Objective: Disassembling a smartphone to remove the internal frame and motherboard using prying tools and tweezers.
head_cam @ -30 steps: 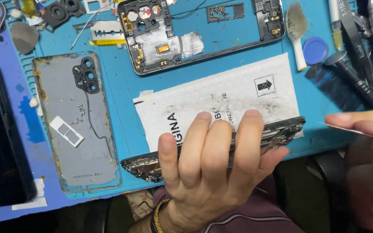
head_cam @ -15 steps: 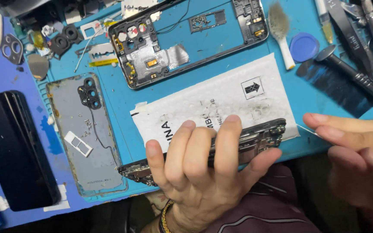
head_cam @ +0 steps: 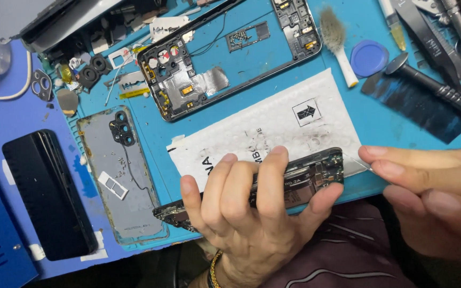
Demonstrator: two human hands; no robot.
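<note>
My left hand [head_cam: 252, 213] grips an opened phone body [head_cam: 316, 170], tilted on its long edge at the near rim of the blue work mat [head_cam: 252, 74], fingers wrapped over its upper side. My right hand [head_cam: 428, 197] comes in from the right and pinches a thin clear pick or strip [head_cam: 359, 161] whose tip touches the phone's right end. A white padded sheet [head_cam: 273, 128] lies under and behind the phone.
A bare phone mid-frame [head_cam: 225, 58] lies at the back of the mat. A grey back cover [head_cam: 121, 176] lies at left, a black phone [head_cam: 49, 194] beside it. A brush [head_cam: 337, 40], blue disc [head_cam: 369, 57], metal tools [head_cam: 438, 48] and a dark film [head_cam: 422, 104] lie at right.
The view has shifted, so everything sits lower and further right in the frame. Both hands keep their hold; my right hand's fingertips are a little closer to the phone's right end.
</note>
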